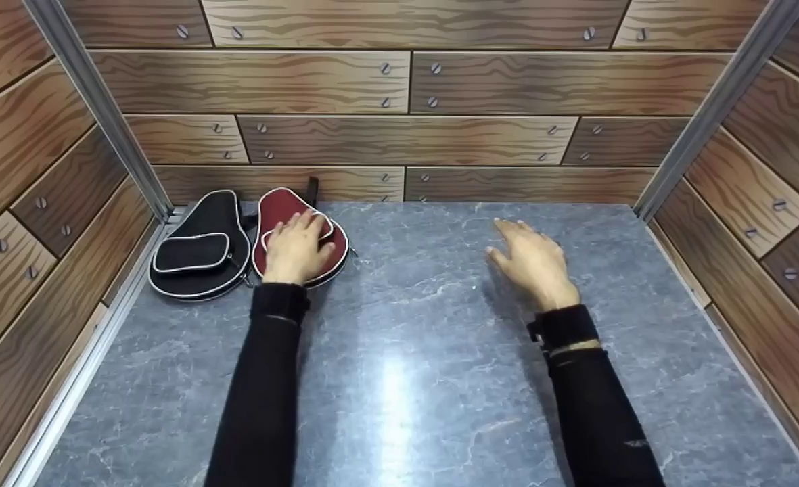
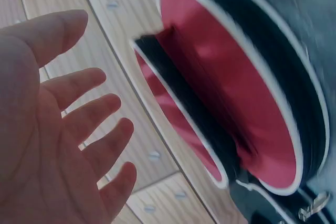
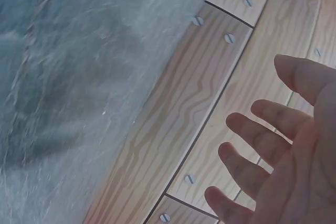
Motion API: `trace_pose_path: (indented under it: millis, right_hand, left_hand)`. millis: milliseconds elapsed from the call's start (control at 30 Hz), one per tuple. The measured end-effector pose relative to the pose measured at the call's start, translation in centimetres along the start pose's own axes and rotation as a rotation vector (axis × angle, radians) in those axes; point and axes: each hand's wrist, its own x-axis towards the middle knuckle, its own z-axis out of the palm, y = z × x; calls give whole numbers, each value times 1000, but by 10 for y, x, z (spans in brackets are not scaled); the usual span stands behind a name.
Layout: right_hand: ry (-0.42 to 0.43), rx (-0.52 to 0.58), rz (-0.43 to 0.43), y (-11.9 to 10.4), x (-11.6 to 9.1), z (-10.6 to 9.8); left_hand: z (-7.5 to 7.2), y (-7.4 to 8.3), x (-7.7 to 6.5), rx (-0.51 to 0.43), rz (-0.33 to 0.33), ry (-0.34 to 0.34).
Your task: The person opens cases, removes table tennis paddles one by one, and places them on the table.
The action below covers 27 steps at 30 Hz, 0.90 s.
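Two paddle-shaped zip cases with white piping lie side by side at the back left of the table. The red case (image 1: 279,204) is partly covered by my left hand (image 1: 295,250) in the head view. In the left wrist view that hand's fingers (image 2: 107,140) are spread and hold nothing, with a gap between them and the front pocket (image 2: 176,111) of the red case. Left of it lies the black case (image 1: 199,253), with its own front pocket. My right hand (image 1: 531,260) hovers over the right part of the table, fingers loosely extended and nothing in them.
The grey marble-patterned table (image 1: 433,352) is bounded by wood-print panels (image 1: 399,81) at the back and both sides. Metal posts (image 1: 101,101) stand at the two back corners. A metal rail (image 1: 67,399) runs along the left edge.
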Motion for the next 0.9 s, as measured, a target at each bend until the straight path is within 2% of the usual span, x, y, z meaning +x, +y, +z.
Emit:
trace_pose_path:
  millis: [167,200,367,400,433,600,767,900]
  right_hand:
    - [6,-29,-22,3,-1,3]
    - [9,-36,-29,3,-1,3]
    - [3,-55,-56,0,0,3]
    - [0,-58,-60,0,1,2]
    - [-4,-56,-62,0,1,2]
    - [-21,-54,-73,0,4,0]
    - [-17,-54,-92,4,8,-1]
    - [-27,-40,-100,6,10,-1]
  left_hand:
    - [-12,-25,12,-3,-27,-81]
    - [-8,-36,18,-15,-14,-78]
    - [-10,-54,22,-79,33,-141]
    - [-10,-56,22,-98,41,-152]
    - [-17,-51,18,-106,38,-177]
    - [-13,-52,20,-130,53,-196]
    - [5,-63,32,-67,69,-127]
    - [5,-59,32,-37,75,-118]
